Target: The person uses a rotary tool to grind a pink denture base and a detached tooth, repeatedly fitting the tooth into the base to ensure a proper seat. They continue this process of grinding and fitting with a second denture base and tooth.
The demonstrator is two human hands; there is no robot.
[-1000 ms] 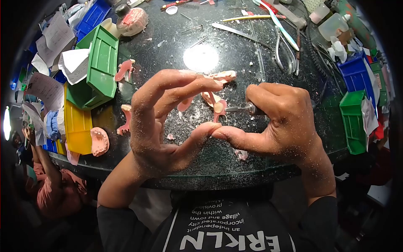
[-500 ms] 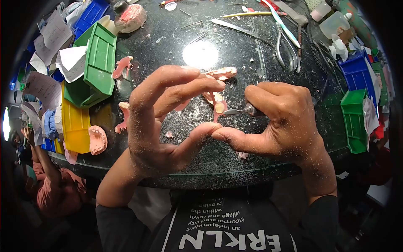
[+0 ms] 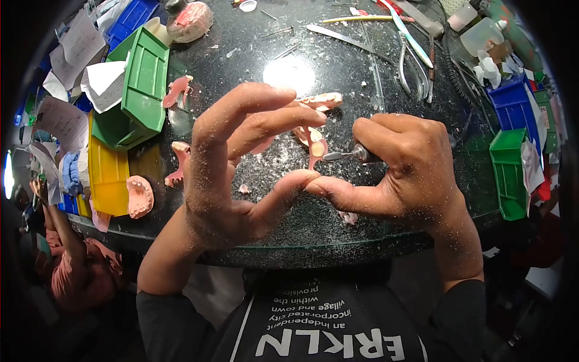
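My left hand (image 3: pixel 241 163) holds a small pink denture piece (image 3: pixel 316 148) with pale teeth between its thumb and fingertips. My right hand (image 3: pixel 404 169) is closed around a rotary tool (image 3: pixel 356 155), whose grey burr points left at the edge of the pink piece. The two thumbs meet just below the piece. White dust covers both hands. Behind the left fingertips, another pink-and-white piece (image 3: pixel 329 100) lies on the dark table, partly hidden.
Green (image 3: pixel 145 87) and yellow (image 3: pixel 108 172) bins stand left, beside a pink dental model (image 3: pixel 140 197). Pliers (image 3: pixel 412 69), a toothbrush (image 3: pixel 407 36) and a metal strip (image 3: pixel 344 41) lie at the back. Another green bin (image 3: pixel 508 175) stands right. A person (image 3: pixel 78 253) is at lower left.
The pink piece is tilted slightly differently, showing more of its teeth. My left fingers have shifted a little up and right; the tool remains close beside the piece.
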